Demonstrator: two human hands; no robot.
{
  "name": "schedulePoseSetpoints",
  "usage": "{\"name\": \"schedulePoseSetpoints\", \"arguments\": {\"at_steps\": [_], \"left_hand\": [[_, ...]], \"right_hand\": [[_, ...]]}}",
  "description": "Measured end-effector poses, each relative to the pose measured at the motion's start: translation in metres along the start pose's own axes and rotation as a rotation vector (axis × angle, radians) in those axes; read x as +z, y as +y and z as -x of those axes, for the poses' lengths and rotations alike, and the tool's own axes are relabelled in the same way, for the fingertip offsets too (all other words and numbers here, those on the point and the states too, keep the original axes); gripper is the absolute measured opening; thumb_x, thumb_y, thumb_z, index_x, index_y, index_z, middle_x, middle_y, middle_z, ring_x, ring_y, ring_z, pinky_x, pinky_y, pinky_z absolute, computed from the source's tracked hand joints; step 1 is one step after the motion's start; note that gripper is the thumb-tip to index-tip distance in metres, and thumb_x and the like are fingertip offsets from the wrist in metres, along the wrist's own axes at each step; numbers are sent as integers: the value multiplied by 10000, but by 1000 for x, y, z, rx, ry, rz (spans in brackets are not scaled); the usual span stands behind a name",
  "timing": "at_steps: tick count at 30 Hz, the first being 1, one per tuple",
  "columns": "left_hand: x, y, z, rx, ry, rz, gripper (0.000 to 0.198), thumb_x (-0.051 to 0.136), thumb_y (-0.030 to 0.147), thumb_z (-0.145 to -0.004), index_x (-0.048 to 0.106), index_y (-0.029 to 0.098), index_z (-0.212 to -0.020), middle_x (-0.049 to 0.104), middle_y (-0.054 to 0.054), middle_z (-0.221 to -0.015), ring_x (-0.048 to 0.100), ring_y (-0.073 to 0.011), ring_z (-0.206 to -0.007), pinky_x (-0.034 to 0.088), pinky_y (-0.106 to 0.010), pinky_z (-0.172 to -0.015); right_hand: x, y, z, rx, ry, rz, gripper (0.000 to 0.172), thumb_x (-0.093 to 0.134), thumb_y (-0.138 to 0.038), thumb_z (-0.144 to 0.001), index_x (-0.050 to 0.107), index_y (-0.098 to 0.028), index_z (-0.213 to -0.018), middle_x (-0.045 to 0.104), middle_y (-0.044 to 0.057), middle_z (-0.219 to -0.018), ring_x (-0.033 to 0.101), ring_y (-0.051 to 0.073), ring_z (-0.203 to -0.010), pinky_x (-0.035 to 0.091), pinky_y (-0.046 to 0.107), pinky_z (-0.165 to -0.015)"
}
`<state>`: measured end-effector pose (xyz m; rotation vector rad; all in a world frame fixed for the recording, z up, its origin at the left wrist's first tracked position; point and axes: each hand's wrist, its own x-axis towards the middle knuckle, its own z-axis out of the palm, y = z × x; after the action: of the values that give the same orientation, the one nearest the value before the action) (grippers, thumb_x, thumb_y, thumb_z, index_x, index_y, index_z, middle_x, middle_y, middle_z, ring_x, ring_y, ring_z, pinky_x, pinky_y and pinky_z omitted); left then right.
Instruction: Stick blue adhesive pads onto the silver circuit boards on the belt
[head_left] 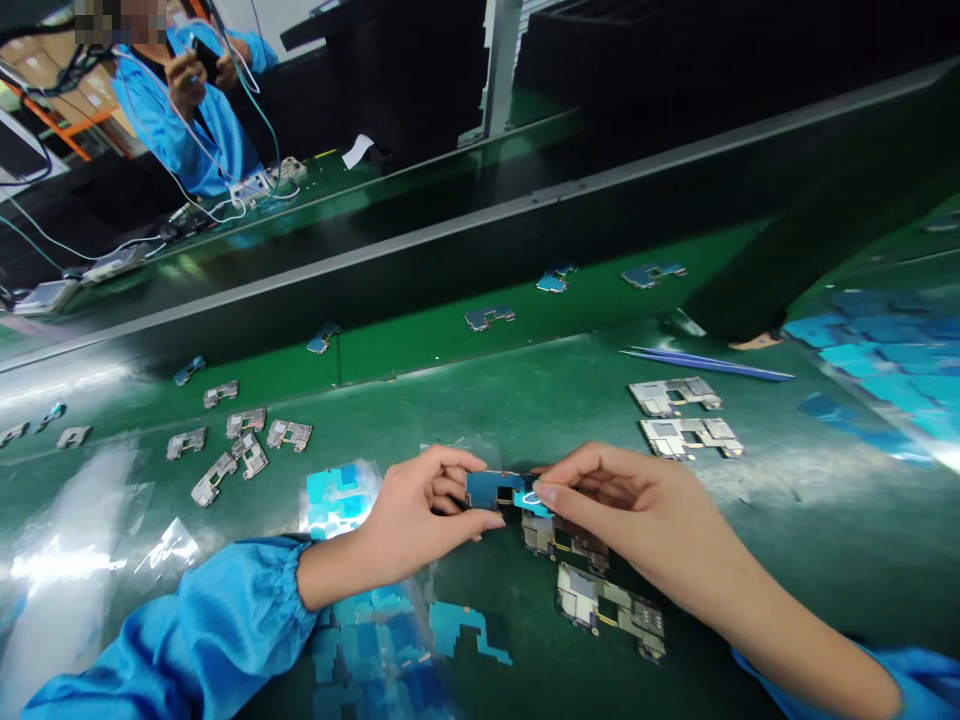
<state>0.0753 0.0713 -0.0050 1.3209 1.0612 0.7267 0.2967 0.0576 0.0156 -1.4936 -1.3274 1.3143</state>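
Observation:
A small circuit board with a dark blue face [486,488] is held up between both hands near the centre. My left hand [424,505] grips its left end, thumb below and fingers above. At its right end, my right hand [600,490] pinches the board and a bright blue film piece [534,502] that lies on it. Just beneath the hands sits a grey circuit board [559,541], partly covered by the right hand, and another board [611,610] lies lower right. Blue cut film [465,630] rests below the left hand.
Blue tweezers [709,364] lie beyond two boards [679,396] at the right. More boards [289,433] are scattered left. Blue film sheets [341,500] lie beside my left wrist, others [892,340] far right. A person in blue [187,130] holds a dark object beyond the divider [375,240].

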Motion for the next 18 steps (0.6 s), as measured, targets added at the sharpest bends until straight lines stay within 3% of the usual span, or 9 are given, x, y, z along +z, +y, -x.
{"name": "schedulePoseSetpoints", "arguments": {"at_steps": [8,18], "left_hand": [[0,1,0,31,4,-34,396,859,290,-717,657,203,-1046,671,19,-693,702,-148,-552,536,-217,-492],[1,2,0,-30,32,9,407,883,264,-685,658,188,-1015,697,16,-646,718,-154,-565,563,-222,-526]], "right_hand": [[1,-3,-1,0,5,-42,256,774,-452,-717,728,-207,-661,693,43,-590,578,149,-487,438,261,-428],[1,-3,0,15,-9,-30,230,727,-426,-746,708,-209,-671,688,36,-612,585,150,-516,448,268,-450]]}}
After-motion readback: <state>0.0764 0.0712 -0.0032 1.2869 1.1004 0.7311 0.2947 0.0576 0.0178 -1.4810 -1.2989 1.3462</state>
